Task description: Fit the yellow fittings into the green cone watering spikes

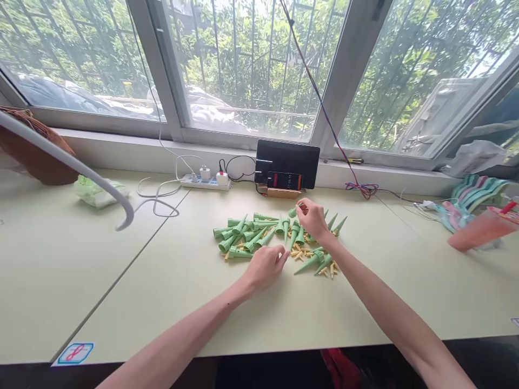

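A loose pile of green plastic spikes (252, 237), hollow cones with ribbed collars, lies mid-table. Small yellow plastic pieces (298, 252) are scattered among and below them. At the pile's front edge, my left hand (265, 266) rests low with its fingers curled together; whatever is between the fingertips is too small or hidden to make out. My right hand (313, 217) is at the back of the pile, thumb and fingers pinched on a green spike (292, 212), part of which the hand covers. More green spikes (310, 262) lie below my right wrist.
A phone (285, 180) leans against a dark tablet (287, 159) behind the pile. Left of it are a power strip (206, 182) and white cables. A pink drink cup (484, 229) and striped cloth (478, 192) stand right. A white curved rod (73, 159) crosses the left side.
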Tool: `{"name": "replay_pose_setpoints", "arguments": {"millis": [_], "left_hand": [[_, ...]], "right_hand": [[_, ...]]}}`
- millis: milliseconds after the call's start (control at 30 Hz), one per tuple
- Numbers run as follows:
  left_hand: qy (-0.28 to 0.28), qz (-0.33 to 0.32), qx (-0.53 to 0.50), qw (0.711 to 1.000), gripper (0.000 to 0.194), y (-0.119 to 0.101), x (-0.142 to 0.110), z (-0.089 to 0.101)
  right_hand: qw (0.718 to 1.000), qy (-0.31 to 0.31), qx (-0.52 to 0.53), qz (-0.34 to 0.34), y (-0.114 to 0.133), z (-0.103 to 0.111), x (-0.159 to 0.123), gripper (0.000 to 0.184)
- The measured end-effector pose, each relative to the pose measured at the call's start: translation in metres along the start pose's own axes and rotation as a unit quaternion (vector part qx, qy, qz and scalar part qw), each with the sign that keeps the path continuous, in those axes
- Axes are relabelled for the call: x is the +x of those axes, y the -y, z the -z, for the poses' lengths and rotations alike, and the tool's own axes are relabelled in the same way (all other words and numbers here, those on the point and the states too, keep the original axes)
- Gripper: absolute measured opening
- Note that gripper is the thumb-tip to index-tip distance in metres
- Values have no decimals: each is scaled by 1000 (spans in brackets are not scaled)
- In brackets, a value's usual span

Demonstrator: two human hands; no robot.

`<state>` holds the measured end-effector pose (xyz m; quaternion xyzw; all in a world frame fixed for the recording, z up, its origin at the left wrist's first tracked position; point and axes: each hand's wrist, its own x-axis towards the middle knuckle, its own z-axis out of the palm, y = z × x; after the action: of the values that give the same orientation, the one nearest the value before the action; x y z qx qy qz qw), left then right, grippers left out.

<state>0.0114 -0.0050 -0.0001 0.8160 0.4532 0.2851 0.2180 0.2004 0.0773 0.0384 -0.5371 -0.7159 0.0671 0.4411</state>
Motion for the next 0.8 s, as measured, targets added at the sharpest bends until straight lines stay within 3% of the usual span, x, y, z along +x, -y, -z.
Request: {"name": "replay_pose_setpoints", "arguments": {"millis": [133, 367, 800], "left_hand": [[4, -9, 3, 1000, 36, 0, 0, -2], [19, -19, 19, 999, 33, -1, -1, -3], [26, -34, 33, 999, 33, -2, -1, -2]], "right_hand": [[999, 31, -14, -24, -7, -3, 2, 14], [994, 84, -61, -33, -11, -4, 6, 25], [987, 113, -94, -61, -14, 0, 15, 25]]}}
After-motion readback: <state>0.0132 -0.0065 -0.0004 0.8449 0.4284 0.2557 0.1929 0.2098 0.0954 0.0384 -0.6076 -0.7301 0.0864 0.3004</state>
